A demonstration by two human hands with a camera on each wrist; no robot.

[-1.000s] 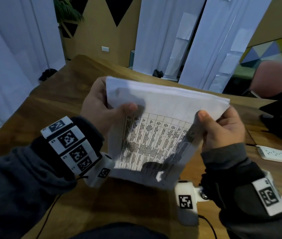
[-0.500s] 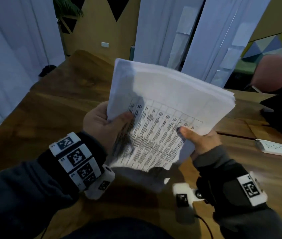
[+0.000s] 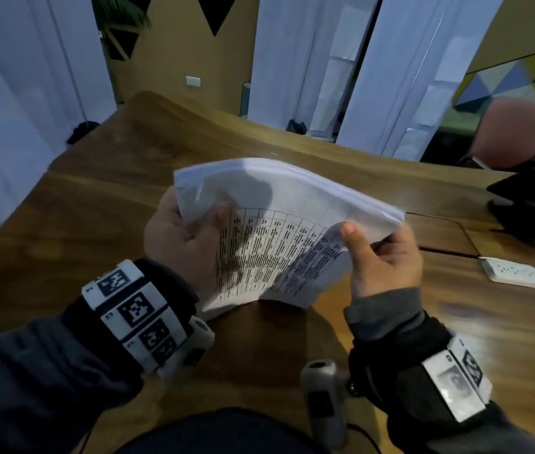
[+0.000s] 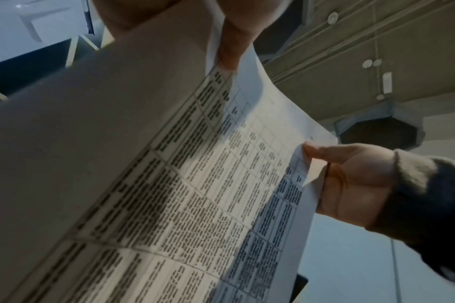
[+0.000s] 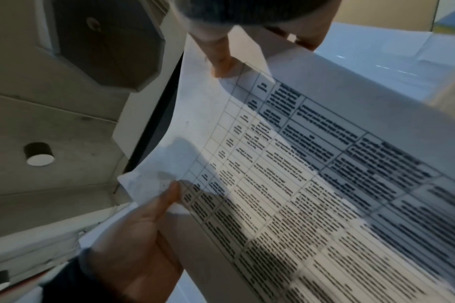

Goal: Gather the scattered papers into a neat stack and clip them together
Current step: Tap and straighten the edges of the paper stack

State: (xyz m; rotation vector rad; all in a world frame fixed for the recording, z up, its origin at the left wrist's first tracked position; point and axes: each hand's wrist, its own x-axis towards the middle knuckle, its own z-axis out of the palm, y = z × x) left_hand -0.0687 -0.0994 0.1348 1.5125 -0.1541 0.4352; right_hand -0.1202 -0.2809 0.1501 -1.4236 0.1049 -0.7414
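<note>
Gripping the papers (image 3: 279,231) between them – left hand (image 3: 181,237) at nine o'clock, right hand (image 3: 387,260) at three – the stack's long axis runs across, above the worktop (image 3: 96,198).

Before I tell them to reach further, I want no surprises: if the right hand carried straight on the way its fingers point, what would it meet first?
The right hand points left across the paper stack it holds, so past the paper, probably the left hand. Depth is unclear.

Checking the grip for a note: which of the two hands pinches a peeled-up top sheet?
The right hand: its thumb lifts a loose corner of the papers. The left hand clamps the whole stack's edge.
</note>
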